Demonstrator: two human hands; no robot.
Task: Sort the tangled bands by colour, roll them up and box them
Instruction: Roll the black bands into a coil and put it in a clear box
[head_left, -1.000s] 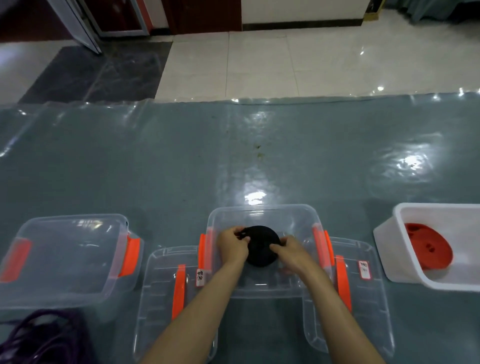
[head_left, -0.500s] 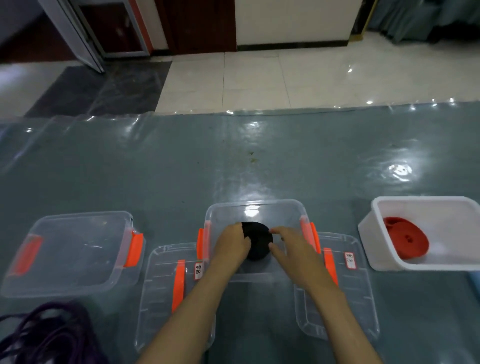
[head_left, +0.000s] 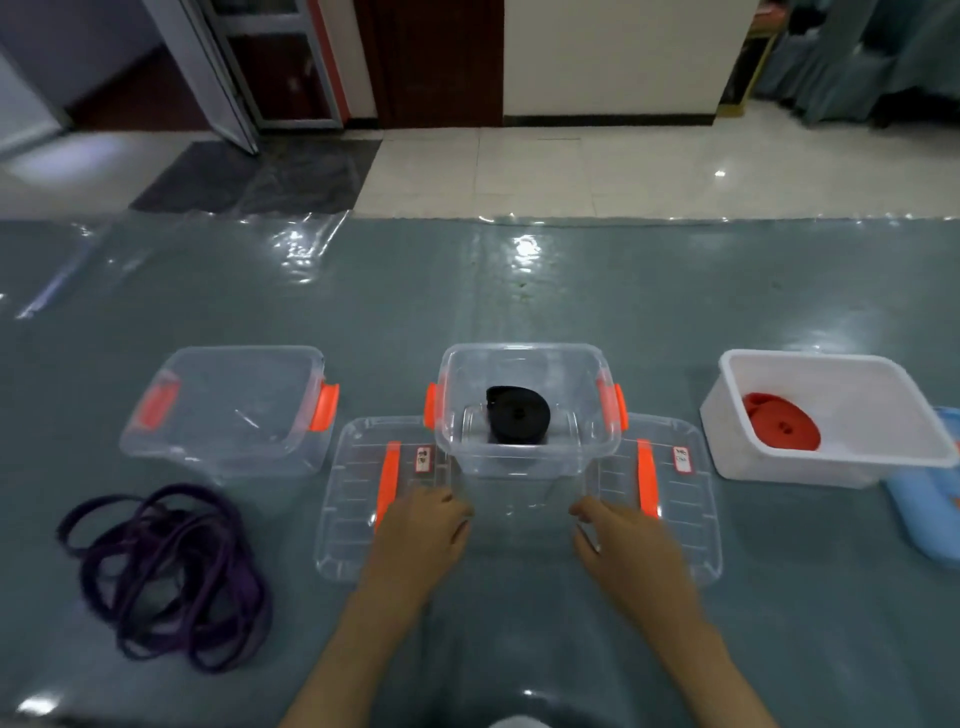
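A rolled black band (head_left: 518, 415) lies inside the middle clear box (head_left: 527, 462) with orange latches. My left hand (head_left: 423, 535) and my right hand (head_left: 621, 538) hover just in front of that box, fingers loosely bent, holding nothing. A tangle of purple band (head_left: 171, 571) lies on the table at the left. A rolled red band (head_left: 782, 428) sits in the white tub (head_left: 831, 467) at the right. Another clear box (head_left: 228, 447) stands at the left with nothing in it.
Two clear lids with orange handles lie flat, one (head_left: 358, 499) left of the middle box and one (head_left: 675, 499) right of it. A blue object (head_left: 930, 509) shows at the right edge. The table wears a shiny plastic cover; tiled floor lies beyond.
Both hands let go of the black roll and drew back out of the middle box toward me. The roll now lies in the box on its own. The camera tilted up.
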